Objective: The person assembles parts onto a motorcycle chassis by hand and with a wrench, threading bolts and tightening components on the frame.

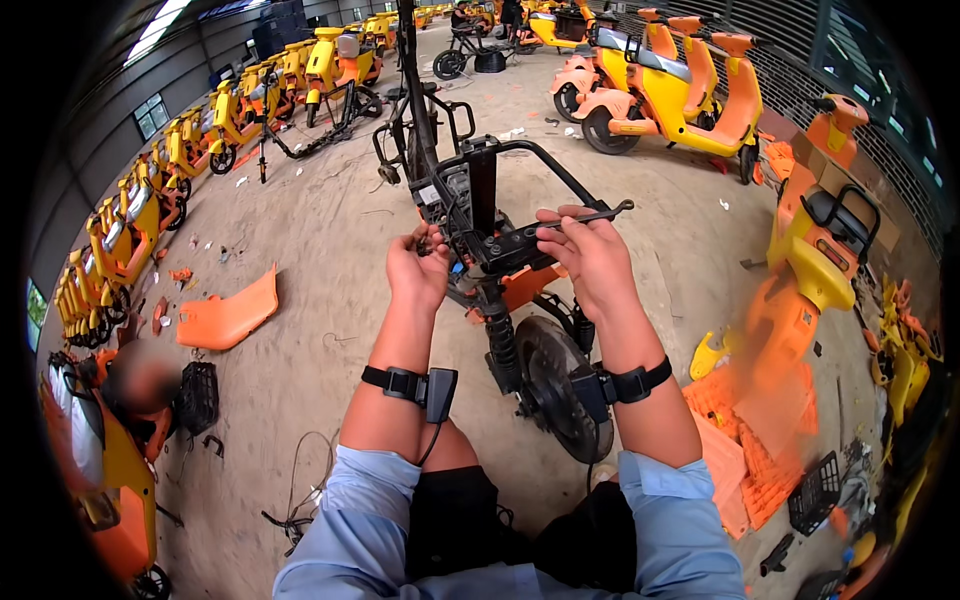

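A stripped scooter frame (483,190) of black metal stands in front of me, its rear wheel (565,400) toward me and a coil shock absorber (502,345) beside the wheel. My right hand (592,262) grips a dark wrench (605,213) above the rear of the frame; its ring end points right. On the frame's left side, my left hand (418,268) is closed with fingertips pinched together. Something small and dark may be between them, too small to make out. A black bracket (510,250) on the frame lies between both hands.
An orange panel (232,312) lies on the floor at left. Yellow and orange scooters (690,90) stand along both sides. Orange panels (765,440) and a black crate (815,490) lie at right. Loose cable (295,510) trails near my left. A partly dismantled scooter (475,52) stands farther back.
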Motion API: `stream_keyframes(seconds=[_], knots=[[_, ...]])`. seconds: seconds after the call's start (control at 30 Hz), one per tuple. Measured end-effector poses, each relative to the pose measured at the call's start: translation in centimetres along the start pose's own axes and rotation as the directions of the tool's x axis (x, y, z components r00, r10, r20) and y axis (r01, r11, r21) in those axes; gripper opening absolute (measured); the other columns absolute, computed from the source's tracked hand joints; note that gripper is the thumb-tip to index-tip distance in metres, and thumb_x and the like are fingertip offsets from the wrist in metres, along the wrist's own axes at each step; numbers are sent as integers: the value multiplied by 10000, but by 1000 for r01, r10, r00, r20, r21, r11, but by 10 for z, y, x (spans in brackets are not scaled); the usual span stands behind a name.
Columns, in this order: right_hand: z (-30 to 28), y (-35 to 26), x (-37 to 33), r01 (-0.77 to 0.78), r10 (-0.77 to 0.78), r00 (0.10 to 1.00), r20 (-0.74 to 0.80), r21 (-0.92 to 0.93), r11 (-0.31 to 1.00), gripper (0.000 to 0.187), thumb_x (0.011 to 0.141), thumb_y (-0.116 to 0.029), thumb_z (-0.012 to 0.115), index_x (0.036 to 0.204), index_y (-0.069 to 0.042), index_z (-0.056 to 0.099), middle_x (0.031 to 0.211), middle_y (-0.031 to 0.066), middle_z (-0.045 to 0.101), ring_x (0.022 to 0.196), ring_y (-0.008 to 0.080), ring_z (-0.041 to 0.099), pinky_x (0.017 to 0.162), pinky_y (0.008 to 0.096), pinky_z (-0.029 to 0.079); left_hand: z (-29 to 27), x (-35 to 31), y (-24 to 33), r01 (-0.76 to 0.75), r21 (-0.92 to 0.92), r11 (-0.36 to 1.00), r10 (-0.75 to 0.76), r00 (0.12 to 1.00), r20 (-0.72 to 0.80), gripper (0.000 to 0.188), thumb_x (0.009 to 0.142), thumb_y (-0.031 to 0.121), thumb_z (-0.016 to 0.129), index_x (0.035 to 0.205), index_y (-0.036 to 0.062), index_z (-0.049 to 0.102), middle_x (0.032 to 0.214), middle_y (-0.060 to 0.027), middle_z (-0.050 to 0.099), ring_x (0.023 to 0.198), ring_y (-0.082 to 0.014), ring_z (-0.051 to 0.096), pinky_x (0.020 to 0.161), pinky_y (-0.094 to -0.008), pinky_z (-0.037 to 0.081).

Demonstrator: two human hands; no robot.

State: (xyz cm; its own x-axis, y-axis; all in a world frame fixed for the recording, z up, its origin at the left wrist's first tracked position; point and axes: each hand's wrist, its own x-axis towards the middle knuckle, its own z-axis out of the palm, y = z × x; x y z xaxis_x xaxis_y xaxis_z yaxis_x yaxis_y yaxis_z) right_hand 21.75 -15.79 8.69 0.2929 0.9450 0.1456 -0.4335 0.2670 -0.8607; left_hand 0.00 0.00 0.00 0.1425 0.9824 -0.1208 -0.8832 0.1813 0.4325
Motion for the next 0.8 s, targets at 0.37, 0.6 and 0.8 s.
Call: stream_keyframes(seconds=[0.37,0.6,0.8], knots=[[21,28,-11,251,-233,968,97,-286,925,181,1076,-143,588,1176,8,598,1187,162,724,1010,201,721,853,309,608,40,-56,0,-175,658,732,77,981,176,379,1079,382,560,805,121,538,679,38,450,564,-79,401,513,-274,296],[19,48,-24,549,-452,836,310,-489,678,133,1015,-97,666,1114,-9,649,1192,121,736,1071,250,727,902,335,576,41,-54,-11,-470,781,412,224,883,414,270,1042,288,670,1118,42,749,862,36,664,787,-49,561,671,-229,444],[25,46,-30,739,-578,589,564,-665,104,185,932,-64,730,1093,-23,649,1200,134,732,1044,337,710,872,402,579,43,-63,-4,-493,802,338,104,866,489,240,1023,222,692,1151,27,746,927,9,675,842,-78,595,752,-265,491]])
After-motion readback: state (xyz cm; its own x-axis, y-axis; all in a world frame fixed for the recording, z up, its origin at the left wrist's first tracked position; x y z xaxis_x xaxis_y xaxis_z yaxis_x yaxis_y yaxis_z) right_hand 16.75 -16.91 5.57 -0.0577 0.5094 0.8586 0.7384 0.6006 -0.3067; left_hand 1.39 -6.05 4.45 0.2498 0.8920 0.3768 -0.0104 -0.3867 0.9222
